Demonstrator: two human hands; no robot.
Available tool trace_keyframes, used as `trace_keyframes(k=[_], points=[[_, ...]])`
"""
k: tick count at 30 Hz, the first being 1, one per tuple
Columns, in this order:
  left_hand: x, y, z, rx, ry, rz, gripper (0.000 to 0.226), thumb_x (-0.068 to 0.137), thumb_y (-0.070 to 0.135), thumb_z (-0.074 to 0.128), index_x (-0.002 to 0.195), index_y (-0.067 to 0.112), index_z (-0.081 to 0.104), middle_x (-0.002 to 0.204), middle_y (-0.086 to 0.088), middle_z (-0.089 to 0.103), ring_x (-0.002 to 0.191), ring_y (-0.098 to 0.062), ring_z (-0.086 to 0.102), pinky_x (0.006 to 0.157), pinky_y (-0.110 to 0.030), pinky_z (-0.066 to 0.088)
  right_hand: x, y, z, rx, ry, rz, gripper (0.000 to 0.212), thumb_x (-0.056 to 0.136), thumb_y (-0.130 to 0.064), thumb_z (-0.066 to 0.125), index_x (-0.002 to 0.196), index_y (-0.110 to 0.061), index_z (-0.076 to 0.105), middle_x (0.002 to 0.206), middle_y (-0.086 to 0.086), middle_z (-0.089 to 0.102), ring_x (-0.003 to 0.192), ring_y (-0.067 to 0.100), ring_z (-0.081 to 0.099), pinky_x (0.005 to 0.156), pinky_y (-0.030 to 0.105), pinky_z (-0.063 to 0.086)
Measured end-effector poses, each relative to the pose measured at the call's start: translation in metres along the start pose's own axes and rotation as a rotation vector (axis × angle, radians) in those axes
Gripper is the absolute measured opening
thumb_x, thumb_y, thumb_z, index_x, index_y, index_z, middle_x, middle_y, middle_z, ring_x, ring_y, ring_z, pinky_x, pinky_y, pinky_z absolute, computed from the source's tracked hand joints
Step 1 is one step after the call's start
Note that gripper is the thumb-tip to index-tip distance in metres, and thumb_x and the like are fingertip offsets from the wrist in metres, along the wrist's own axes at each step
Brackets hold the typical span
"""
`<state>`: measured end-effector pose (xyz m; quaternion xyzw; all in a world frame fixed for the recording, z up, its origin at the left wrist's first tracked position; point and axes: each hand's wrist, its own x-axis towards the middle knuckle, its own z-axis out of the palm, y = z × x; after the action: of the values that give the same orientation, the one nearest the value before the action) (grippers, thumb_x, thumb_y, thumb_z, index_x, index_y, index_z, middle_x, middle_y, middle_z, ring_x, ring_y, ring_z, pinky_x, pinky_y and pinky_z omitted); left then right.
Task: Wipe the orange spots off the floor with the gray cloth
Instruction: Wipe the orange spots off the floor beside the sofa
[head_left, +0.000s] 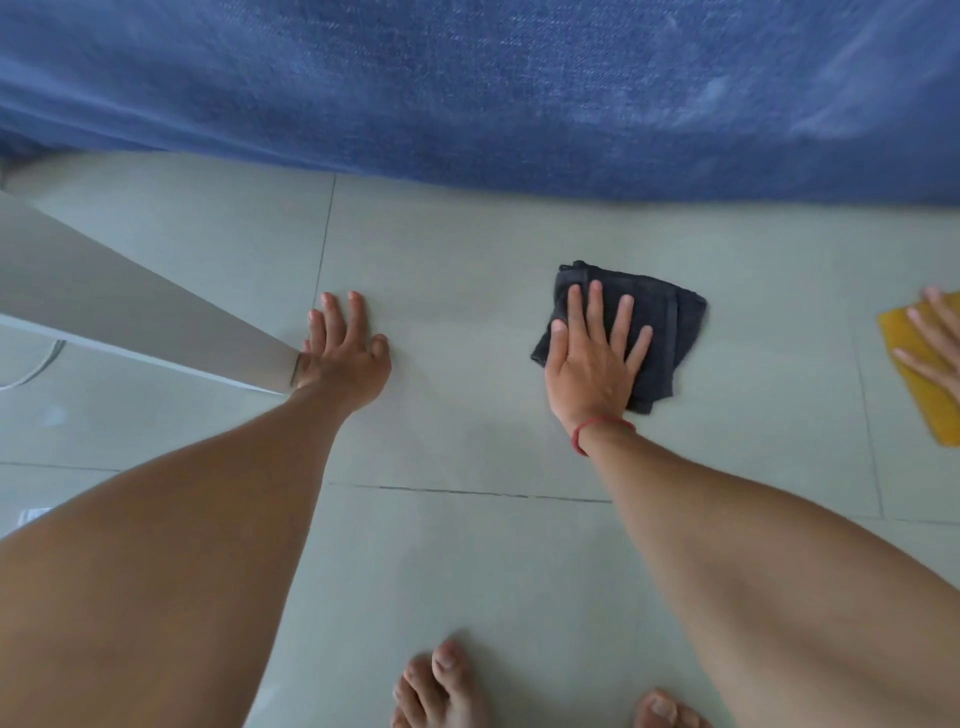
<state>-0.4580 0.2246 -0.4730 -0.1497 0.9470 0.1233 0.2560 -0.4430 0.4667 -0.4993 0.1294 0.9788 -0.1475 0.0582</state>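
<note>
A dark gray folded cloth (670, 322) lies on the pale tiled floor (467, 260) right of centre. My right hand (592, 353) presses flat on the cloth's left half, fingers spread, a red band on the wrist. My left hand (345, 348) rests flat on the bare floor to the left, fingers apart, holding nothing. I see no orange spots on the visible tiles.
A blue fabric-covered piece of furniture (493, 88) fills the top. A grey slanted furniture leg (130, 306) meets the floor beside my left hand. Another person's hand (935, 338) lies on a yellow cloth (919, 384) at the right edge. My bare toes (441, 686) show at the bottom.
</note>
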Motion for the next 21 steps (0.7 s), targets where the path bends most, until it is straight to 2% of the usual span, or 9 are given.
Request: trace_keyframes(k=[5, 7, 9, 11, 13, 16, 18, 21], points=[[-0.003, 0.006, -0.004, -0.032, 0.027, -0.026, 0.063, 0.098, 0.032, 0.024, 0.154, 0.022, -0.004, 0.162, -0.007, -0.012, 0.150, -0.027, -0.008, 0.121, -0.044, 0.006, -0.008, -0.038, 0.010, -0.006, -0.073, -0.210, 0.050, 0.102, -0.040, 0.024, 0.151, -0.031, 0.022, 0.161, -0.011, 0.015, 0.151, 0.024, 0.004, 0.119, 0.052, -0.003], [-0.006, 0.016, -0.008, -0.049, 0.120, -0.041, 0.058, 0.096, 0.029, 0.031, 0.151, 0.016, 0.016, 0.160, -0.012, 0.009, 0.148, -0.029, 0.010, 0.118, -0.045, 0.019, -0.007, -0.039, 0.008, 0.023, -0.119, -0.239, 0.050, 0.102, -0.041, 0.025, 0.151, -0.030, 0.020, 0.162, -0.010, 0.012, 0.151, 0.023, 0.002, 0.119, 0.051, -0.003], [-0.012, 0.038, -0.012, -0.073, 0.291, 0.006, 0.049, 0.095, 0.027, 0.038, 0.140, 0.010, 0.038, 0.146, -0.015, 0.038, 0.134, -0.032, 0.036, 0.107, -0.044, 0.034, -0.005, -0.027, -0.002, 0.078, -0.084, -0.238, 0.052, 0.101, -0.042, 0.028, 0.151, -0.028, 0.023, 0.162, -0.006, 0.014, 0.150, 0.021, 0.008, 0.119, 0.050, 0.001], [-0.017, 0.069, -0.015, -0.156, 0.334, 0.051, 0.044, 0.094, 0.031, 0.042, 0.131, 0.007, 0.049, 0.130, -0.016, 0.054, 0.120, -0.032, 0.050, 0.099, -0.042, 0.040, -0.001, -0.012, -0.016, 0.132, 0.075, -0.111, 0.057, 0.098, -0.044, 0.038, 0.149, -0.020, 0.031, 0.159, 0.004, 0.024, 0.146, 0.025, 0.023, 0.115, 0.048, 0.016], [-0.016, 0.102, -0.012, -0.258, 0.225, 0.042, 0.050, 0.092, 0.042, 0.045, 0.125, 0.005, 0.054, 0.122, -0.015, 0.060, 0.114, -0.032, 0.055, 0.096, -0.040, 0.045, 0.008, 0.002, -0.031, 0.182, 0.161, 0.125, 0.063, 0.092, -0.048, 0.047, 0.142, -0.011, 0.039, 0.149, 0.012, 0.039, 0.134, 0.031, 0.039, 0.104, 0.044, 0.030], [-0.015, 0.138, -0.006, -0.281, 0.056, -0.034, 0.070, 0.080, 0.061, 0.056, 0.122, 0.005, 0.053, 0.122, -0.013, 0.060, 0.114, -0.032, 0.057, 0.095, -0.042, 0.050, 0.021, 0.009, -0.046, 0.184, 0.035, 0.359, 0.069, 0.083, -0.057, 0.056, 0.126, -0.003, 0.048, 0.130, 0.015, 0.051, 0.121, 0.033, 0.046, 0.097, 0.042, 0.035], [-0.015, 0.150, -0.001, -0.265, 0.006, -0.063, 0.074, 0.076, 0.057, 0.067, 0.126, 0.006, 0.049, 0.125, -0.011, 0.057, 0.118, -0.030, 0.056, 0.097, -0.042, 0.049, 0.029, 0.005, -0.050, 0.202, -0.052, 0.401, 0.069, 0.082, -0.057, 0.059, 0.123, -0.003, 0.050, 0.128, 0.015, 0.052, 0.121, 0.033, 0.047, 0.097, 0.043, 0.038], [-0.013, 0.159, 0.002, -0.261, 0.015, -0.085, 0.068, 0.075, 0.049, 0.072, 0.127, 0.009, 0.054, 0.127, -0.010, 0.058, 0.119, -0.027, 0.055, 0.100, -0.039, 0.048, 0.035, -0.003, -0.056, 0.256, -0.147, 0.428, 0.060, 0.087, -0.049, 0.059, 0.127, -0.004, 0.049, 0.131, 0.016, 0.051, 0.122, 0.034, 0.048, 0.096, 0.042, 0.043]])
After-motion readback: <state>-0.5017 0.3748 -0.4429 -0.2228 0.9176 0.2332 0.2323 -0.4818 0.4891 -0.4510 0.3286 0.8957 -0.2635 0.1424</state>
